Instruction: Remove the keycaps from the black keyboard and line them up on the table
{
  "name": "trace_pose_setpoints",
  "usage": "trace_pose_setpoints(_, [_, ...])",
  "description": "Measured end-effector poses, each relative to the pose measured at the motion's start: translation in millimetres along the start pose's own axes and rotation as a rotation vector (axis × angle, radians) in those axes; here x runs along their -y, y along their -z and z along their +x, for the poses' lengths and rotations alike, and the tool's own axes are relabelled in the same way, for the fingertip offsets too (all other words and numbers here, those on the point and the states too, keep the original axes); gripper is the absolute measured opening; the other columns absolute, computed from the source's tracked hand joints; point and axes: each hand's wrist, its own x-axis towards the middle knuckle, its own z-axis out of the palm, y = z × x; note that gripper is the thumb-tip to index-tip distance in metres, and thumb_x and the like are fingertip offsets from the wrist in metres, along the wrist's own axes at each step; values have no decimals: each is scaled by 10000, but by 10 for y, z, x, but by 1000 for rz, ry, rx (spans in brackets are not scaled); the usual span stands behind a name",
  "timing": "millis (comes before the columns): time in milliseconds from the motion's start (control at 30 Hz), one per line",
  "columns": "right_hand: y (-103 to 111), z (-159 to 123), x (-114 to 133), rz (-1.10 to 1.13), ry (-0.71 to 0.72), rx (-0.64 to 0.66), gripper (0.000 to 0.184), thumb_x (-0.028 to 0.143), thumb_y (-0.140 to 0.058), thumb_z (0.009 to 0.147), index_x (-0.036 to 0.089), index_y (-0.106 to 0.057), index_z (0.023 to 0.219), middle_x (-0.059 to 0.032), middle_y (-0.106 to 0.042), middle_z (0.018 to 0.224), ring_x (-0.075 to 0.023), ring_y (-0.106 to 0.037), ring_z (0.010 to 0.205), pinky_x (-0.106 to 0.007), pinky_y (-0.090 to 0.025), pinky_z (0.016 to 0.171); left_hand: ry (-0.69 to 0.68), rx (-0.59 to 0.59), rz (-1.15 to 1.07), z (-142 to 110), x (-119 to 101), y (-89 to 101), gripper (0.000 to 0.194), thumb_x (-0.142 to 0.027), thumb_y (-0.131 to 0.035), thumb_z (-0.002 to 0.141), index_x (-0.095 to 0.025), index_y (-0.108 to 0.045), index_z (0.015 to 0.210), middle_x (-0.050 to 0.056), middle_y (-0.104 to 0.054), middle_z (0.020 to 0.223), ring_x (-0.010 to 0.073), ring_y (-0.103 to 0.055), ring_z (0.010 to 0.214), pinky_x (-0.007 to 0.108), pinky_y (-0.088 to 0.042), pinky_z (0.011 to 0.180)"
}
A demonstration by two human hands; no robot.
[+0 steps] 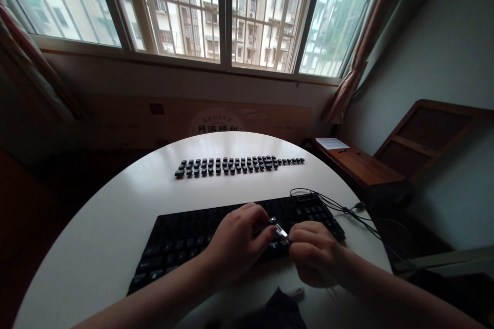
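Note:
My right hand [314, 252] is closed around one end of a small flat silver metal tool [281, 230], low over the right part of a black keyboard [185, 226]. At the tool's other end, what looks like a small black keycap [272, 220] sits at the thumb and fingertips of my left hand [241, 234], which is curled in a pinch. The fingers partly hide both pieces. Lettered keys [179, 257] show along the keyboard's near left side, while its upper left area looks dark and bare of caps.
Black keycaps [227, 164] stand in rows on the round white table [116, 205] beyond the keyboard. A black cable [347, 211] lies at the right edge. Dark cloth [283, 311] and a pale rounded object [296, 293] are at the front. A wooden chair [363, 169] stands right.

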Motion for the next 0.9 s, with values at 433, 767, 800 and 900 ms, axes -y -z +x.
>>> trace_pose_setpoints(433, [63,82,-27,-156,-175,-140,118,106,-451,843,219,-483,849,-19,-517,704,-174,-469,627,-316,-398,581,85,-69,-115,60,51,62,116,-276,-582,804,-184,-564,735,-3,-572,678,146,-526,627,263,-406,602])
trace_pose_setpoints(767, [21,92,-56,-177,-74,-89,199,111,-435,935,182,-553,1079,-57,-594,854,-171,-546,700,-312,-498,656,-50,65,-144,-14,-1,-3,113,-262,-612,796,-172,-598,729,6,-594,718,139,-534,659,236,-395,590])
trace_pose_setpoints(800, [10,84,-59,-182,-69,-73,191,123,-458,942,180,-559,1093,-50,-599,835,-166,-541,679,-308,-493,647,-50,69,-139,-16,-5,-5,112,-258,-612,795,-171,-599,724,6,-596,715,139,-535,658,235,-392,589])
trace_pose_setpoints(900, [-4,69,-63,-178,-74,-47,162,160,-536,943,189,-585,1095,-41,-614,816,-158,-550,666,-295,-478,633,-31,75,-122,-12,8,-11,101,-248,-614,788,-170,-608,725,4,-604,707,140,-538,655,237,-390,592])
